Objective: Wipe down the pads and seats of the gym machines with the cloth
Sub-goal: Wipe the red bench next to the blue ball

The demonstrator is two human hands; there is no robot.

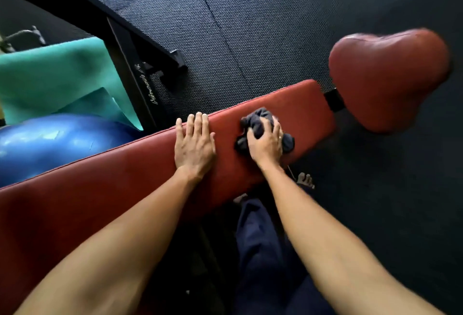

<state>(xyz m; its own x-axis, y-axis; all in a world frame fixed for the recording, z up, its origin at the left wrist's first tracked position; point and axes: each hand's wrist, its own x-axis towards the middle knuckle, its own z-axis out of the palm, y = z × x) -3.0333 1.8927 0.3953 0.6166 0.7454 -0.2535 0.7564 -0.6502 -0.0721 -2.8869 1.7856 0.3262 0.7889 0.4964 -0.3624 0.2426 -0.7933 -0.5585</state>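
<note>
A long red padded bench runs from the lower left up to the right. Past its far end sits a separate red seat pad, joined by a black bracket. My left hand lies flat on the bench pad, fingers straight and reaching its far edge. To its right, my right hand grips a bunched dark cloth and presses it onto the pad near the bench's right end.
A blue exercise ball and a teal mat lie beyond the bench at left. A black machine frame crosses the upper left. Dark rubber floor tiles cover the rest. My leg in dark trousers stands below the bench.
</note>
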